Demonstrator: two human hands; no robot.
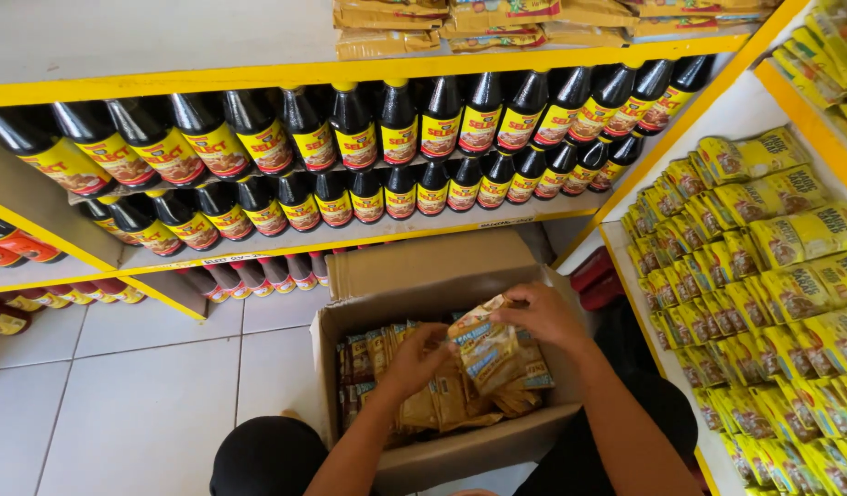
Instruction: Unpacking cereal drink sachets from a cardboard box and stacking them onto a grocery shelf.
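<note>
1. your right hand (544, 314) pinches the top of a bunch of sachets (486, 347), fingers curled shut round the upper edge; the bunch hangs just over the open cardboard box (460, 448), which sits on the white tiled floor (139, 404) between your knees.
2. your left hand (414, 360) is half closed, fingertips on the lower left side of that same bunch, steadying it rather than gripping hard.
3. the packets look like slick, thin foil film, flat and floppy, tan and blue; i judge a loose pinch could let the outer ones slide out and fan back into the box.
4. more sachets stand packed on edge inside; dragging the bunch sideways could snag and crease them.
5. the box walls are soft corrugated board with a raised flap behind; leaning on the rim could buckle it.
6. dark bottles (400, 124) with yellow labels lie close-packed on the yellow-edged shelves (350, 69) just ahead, smooth, hard and round; a careless elbow swing could knock one rolling.
7. yellow pouches (763, 266) crowd the rack on your right.
</note>
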